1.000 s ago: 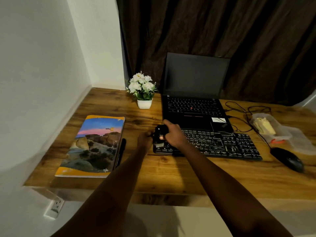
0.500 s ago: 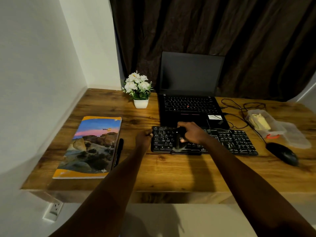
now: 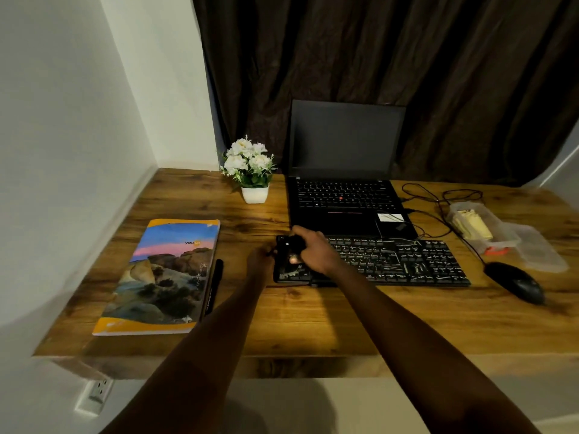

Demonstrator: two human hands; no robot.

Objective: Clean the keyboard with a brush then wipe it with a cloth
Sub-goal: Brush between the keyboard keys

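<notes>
Only legible writing: "you" on cover of book point(image 3: 163, 277), left of your left hand point(image 3: 260, 260). Keyboard point(image 3: 391, 261) legends were white but blurred, unreadable. Keyboard was black, full-size, flat on desk point(image 3: 313, 321) before laptop point(image 3: 341, 198), stretching rightward from both hands. Your right hand point(image 3: 315, 250) was curled round black brush point(image 3: 289, 245) — brush over keyboard's left end. Left hand rested at keyboard's left edge — fingers hidden, grip couldn't be told.

Both my arms extended forward; left hand point(image 3: 260, 260) palm-inward, fingers unclear; right hand point(image 3: 315, 250) curled knuckles-up round the brush point(image 3: 293, 244).
</notes>
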